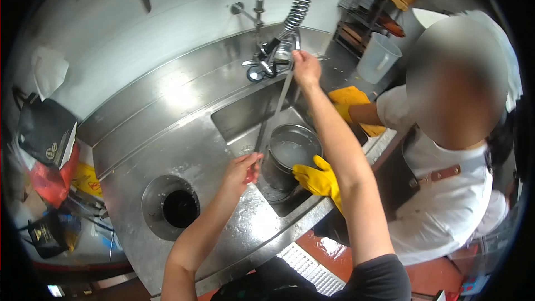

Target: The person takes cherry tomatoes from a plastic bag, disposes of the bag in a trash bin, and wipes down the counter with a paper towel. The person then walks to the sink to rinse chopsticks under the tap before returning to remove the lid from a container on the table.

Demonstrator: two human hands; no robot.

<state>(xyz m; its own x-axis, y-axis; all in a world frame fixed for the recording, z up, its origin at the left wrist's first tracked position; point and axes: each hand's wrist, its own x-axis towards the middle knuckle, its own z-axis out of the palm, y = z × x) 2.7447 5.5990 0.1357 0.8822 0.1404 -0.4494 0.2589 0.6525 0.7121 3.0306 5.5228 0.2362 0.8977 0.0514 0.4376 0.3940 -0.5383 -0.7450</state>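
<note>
Our left hand (241, 169) clasps a slim tool (259, 145), possibly a knife; our right hand (307, 69) pinches beside the tap (297, 39).

Bright yellow is shown by the co-worker's gloves (326, 181), orange-yellow by the cloth (361, 96) at the right. Silver-grey is shared by the sink (231, 121) and counter (184, 147). A touch of red is seen on the object (249, 177) in the left hand (239, 168). At the left, a black bag (42, 125) is marked with a pale emblem (52, 150) — red plastic (54, 181) is seen below. On the right, a white shirt (446, 214) is crossed by a brown strap (437, 177); the near floor (434, 278) is red-brown, its white grate (312, 270) patterned in rows.
</note>
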